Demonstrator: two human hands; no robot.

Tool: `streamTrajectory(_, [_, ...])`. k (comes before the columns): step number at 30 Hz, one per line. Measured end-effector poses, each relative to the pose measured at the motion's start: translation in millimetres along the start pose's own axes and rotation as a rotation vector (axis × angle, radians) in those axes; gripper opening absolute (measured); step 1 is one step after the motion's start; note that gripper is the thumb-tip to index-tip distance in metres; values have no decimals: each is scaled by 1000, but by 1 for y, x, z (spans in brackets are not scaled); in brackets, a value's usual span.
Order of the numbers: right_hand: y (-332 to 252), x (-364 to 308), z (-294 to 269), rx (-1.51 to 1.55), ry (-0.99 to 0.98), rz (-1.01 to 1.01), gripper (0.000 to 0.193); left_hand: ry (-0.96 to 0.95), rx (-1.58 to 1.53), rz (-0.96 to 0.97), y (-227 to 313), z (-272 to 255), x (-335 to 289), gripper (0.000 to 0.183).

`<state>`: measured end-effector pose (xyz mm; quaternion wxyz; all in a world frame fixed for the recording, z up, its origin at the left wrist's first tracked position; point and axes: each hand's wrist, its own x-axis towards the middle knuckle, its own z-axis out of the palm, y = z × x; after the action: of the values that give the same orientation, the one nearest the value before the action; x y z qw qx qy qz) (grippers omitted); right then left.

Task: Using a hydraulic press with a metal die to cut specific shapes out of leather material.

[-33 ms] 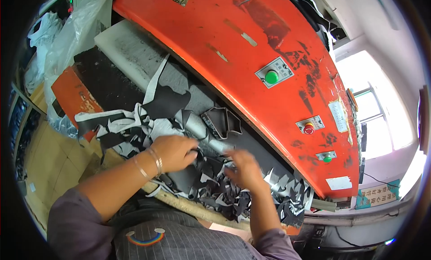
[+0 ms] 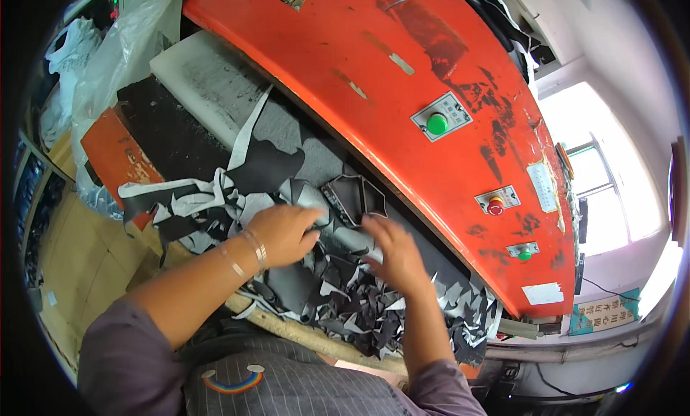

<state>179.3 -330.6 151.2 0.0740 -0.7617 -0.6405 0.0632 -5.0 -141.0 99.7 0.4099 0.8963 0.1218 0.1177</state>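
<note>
My left hand (image 2: 282, 233) hovers over the grey-and-black material, its thumb and fingers apart and nothing visible between them. My right hand (image 2: 395, 256) is open, palm down, with its fingertips by the lower edge of a cutting die (image 2: 353, 200). I cannot tell whether they touch it. The die is an angular metal outline lying on the dark bed below the red machine beam. A curled grey sheet (image 2: 351, 238) lies between my hands, and a dark sheet piece (image 2: 267, 164) is beyond my left hand. Black and white offcuts (image 2: 366, 312) are heaped close to me.
The red machine beam (image 2: 374, 78) slants across the far side, carrying green buttons (image 2: 437, 124) and a red button (image 2: 495, 206). Long offcut strips (image 2: 180, 200) hang at the left. A thick pale slab (image 2: 208, 78) and a clear plastic bag (image 2: 122, 64) lie farther left.
My right hand has moved slightly away from me, up to the die's edge, and its fingers have straightened. My left hand has shifted a little right and away, its thumb now apart.
</note>
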Motion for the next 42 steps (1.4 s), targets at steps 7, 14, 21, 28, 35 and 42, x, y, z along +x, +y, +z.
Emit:
streamTrajectory(7, [32,110,-5,-103,-355,2,95,59,120,38,-50,16,49,74])
streamTrajectory(14, [17,21,34,629,83,279,80,-94,111,70,-39,9,47,88])
streamTrajectory(21, [-24,-12,49,1110,-78,340,58,-353,-742,5,-20,26,29,69])
streamTrajectory(28, [37,39,21,489,160,296,46,-580,-274,-405,-62,8,8,42])
streamTrajectory(35, [94,109,20,233,107,403,46,114,-16,-73,-32,-24,22,37])
streamTrajectory(42, [105,125,41,205,101,358,54,131,-28,23,-41,26,83,28])
